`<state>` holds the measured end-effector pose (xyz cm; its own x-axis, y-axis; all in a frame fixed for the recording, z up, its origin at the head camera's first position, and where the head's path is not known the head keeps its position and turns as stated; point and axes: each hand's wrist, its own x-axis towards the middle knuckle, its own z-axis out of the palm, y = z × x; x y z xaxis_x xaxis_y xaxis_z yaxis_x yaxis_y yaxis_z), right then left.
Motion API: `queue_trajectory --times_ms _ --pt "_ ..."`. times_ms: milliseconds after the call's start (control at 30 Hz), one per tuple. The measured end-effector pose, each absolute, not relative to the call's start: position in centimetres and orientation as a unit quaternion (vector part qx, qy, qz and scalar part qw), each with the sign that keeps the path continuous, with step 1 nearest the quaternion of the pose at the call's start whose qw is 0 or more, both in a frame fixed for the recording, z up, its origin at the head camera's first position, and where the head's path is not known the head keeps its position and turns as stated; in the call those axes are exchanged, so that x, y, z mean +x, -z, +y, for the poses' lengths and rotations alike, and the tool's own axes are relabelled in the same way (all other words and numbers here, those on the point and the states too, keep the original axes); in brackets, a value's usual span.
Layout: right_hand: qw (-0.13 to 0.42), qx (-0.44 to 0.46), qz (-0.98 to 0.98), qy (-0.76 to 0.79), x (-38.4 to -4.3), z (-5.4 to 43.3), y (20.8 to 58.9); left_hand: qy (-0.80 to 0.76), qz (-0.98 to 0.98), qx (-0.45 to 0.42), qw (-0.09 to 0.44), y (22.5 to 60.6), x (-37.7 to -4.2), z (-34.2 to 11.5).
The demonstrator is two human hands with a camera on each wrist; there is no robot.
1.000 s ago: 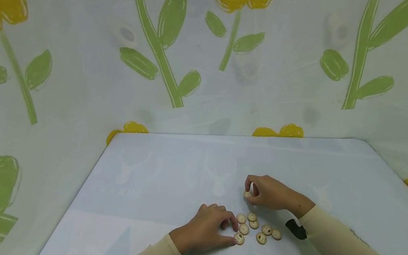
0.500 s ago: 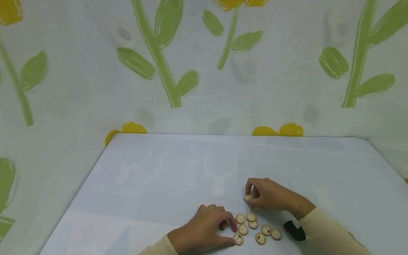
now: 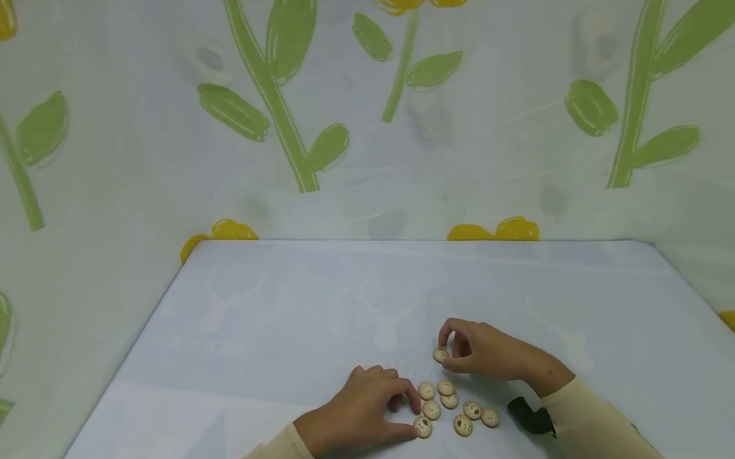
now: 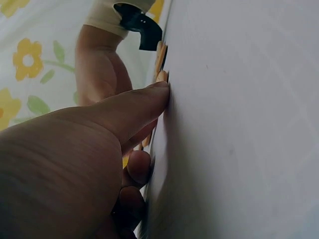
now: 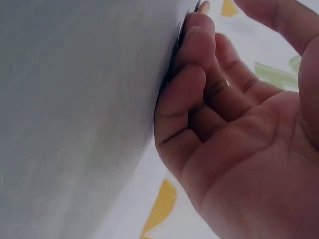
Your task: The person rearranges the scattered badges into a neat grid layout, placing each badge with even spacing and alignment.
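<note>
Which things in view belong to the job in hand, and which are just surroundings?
Job:
right hand, with a disc at its fingertips
left hand, beside the other discs
tabletop beneath

Surroundings:
flower-print sheet behind
black wrist-worn gear

Head cam: light's soft, fairly even, bit dim w/ greyish cast; source can't be told. Faint soft-edged shadows on counter (image 3: 270, 318), under left hand (image 3: 364, 412) & by right sleeve (image 3: 598, 432). Flowered cloth (image 3: 155, 131) reads OK, slightly soft; detail on small discs (image 3: 463, 425) is tiny, hard to make out. L wrist cam: much darker; left hand deep in shade, broad blurry shadow on counter beside it, cloth behind brighter. R wrist cam: dim, counter smeared/out of focus, right hand (image 5: 239, 134) shaded, bg pale & blurry.
</note>
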<state>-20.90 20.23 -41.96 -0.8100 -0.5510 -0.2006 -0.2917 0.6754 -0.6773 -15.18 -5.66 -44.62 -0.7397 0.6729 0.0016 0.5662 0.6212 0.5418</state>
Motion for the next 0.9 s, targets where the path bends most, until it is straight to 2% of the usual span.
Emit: queue_trajectory --times_ms 267,900 --pt "0.224 -0.251 0.871 0.358 -20.6 21.0 42.1 -0.265 0.896 0.337 0.116 44.9 -15.2 -5.7" --pt "0.25 -0.307 0.847 0.355 -19.7 21.3 40.8 -0.285 0.892 0.334 0.108 44.6 -15.0 -5.5"
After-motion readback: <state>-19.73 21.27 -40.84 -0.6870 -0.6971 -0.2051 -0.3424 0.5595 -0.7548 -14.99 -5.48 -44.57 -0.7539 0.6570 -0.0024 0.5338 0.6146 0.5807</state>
